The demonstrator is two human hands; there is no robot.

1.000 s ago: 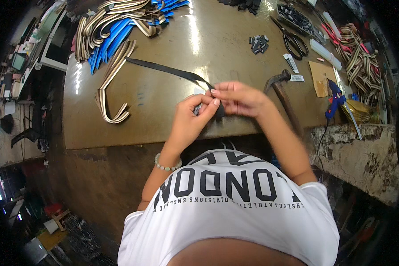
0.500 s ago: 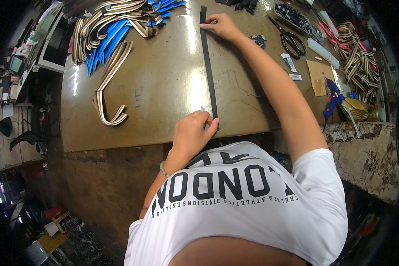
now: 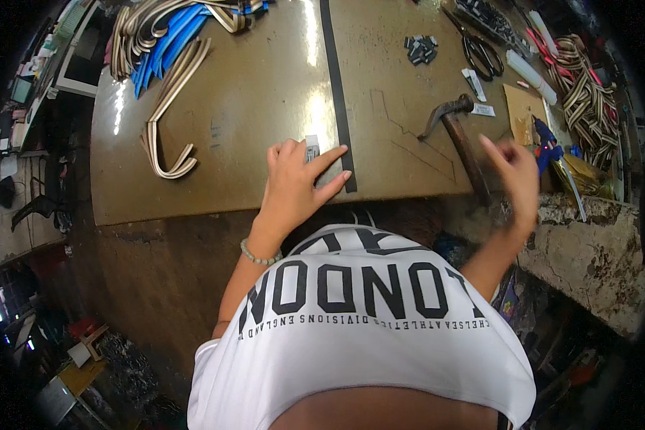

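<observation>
A long black strap (image 3: 337, 93) runs up the table, its near end close to the front edge. My left hand (image 3: 290, 179) rests beside that end, index finger and thumb apart and touching the strap. A small white label with dark print (image 3: 312, 145) sticks out between that hand's fingers; its lower part is hidden, and it appears held there. Further right, a hammer (image 3: 466, 143) with a rusty head and worn handle lies on the table. My right hand (image 3: 512, 175), blurred by motion, hovers just right of the handle, a finger stretched toward it, seemingly with nothing in it.
Curved striped strips (image 3: 168, 107) and blue pieces (image 3: 175, 43) lie at the left. Right of the strap are small black pieces (image 3: 421, 50), black-handled scissors (image 3: 484, 57), white packets (image 3: 473, 84), a blue glue gun (image 3: 545, 143) and a striped bundle (image 3: 588, 107).
My right hand has left the strap's far part and swung down right, uncovering the hammer. The strap's near end sits closer to the table edge. My left finger and thumb have spread; more label shows.
</observation>
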